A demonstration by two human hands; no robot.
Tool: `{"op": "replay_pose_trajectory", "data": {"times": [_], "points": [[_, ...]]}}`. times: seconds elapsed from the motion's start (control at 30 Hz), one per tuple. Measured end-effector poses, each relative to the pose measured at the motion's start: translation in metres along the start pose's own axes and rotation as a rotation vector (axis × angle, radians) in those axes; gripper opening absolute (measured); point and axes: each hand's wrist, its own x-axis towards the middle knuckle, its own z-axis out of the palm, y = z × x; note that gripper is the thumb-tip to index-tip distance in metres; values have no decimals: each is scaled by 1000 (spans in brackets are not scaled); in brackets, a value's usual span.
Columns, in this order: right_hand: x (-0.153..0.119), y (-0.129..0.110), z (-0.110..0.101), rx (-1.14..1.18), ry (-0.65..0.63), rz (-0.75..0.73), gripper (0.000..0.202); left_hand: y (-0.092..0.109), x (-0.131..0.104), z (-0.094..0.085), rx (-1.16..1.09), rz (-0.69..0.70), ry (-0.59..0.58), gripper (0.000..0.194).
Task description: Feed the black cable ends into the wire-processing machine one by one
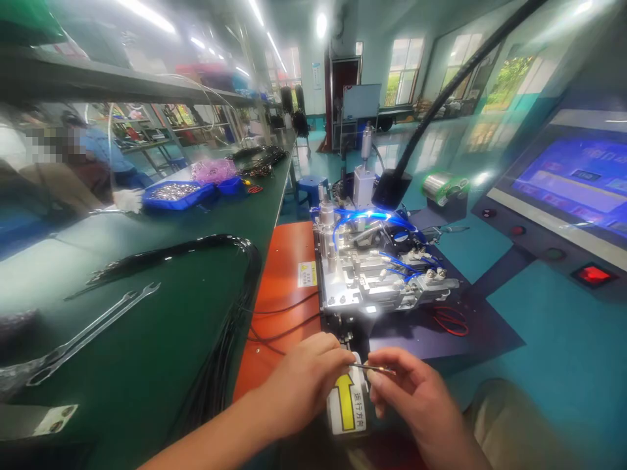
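Between my two hands, low in the head view, a thin dark cable [363,366] runs sideways, with a small copper-coloured end at its right. My left hand [313,375] pinches the cable's left part. My right hand [409,385] has thumb and forefinger closed on its right end. Just below the cable is a white label with a yellow arrow [347,405], partly covered by my left hand. Beyond the hands stands a metal machine [372,274] with blue air tubes, beside an orange plate [289,261].
On the green bench [161,339] at left lie black cables [225,326], two wrenches [98,329] and a blue tray [179,196] of small parts. A control screen [578,173] stands at right. A black flexible arm [445,91] hangs over the machine. A person sits far left.
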Motion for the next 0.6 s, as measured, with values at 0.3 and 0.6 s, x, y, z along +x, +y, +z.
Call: {"op": "replay_pose_trajectory", "data": {"times": [0.3,0.6], "points": [[7,6,7,-98,76,-44,42,-4,-1,14,33,116,160,17],[-4,14,-15,-572,310,-390,21,-12,-2,17,29,53,137,15]]}}
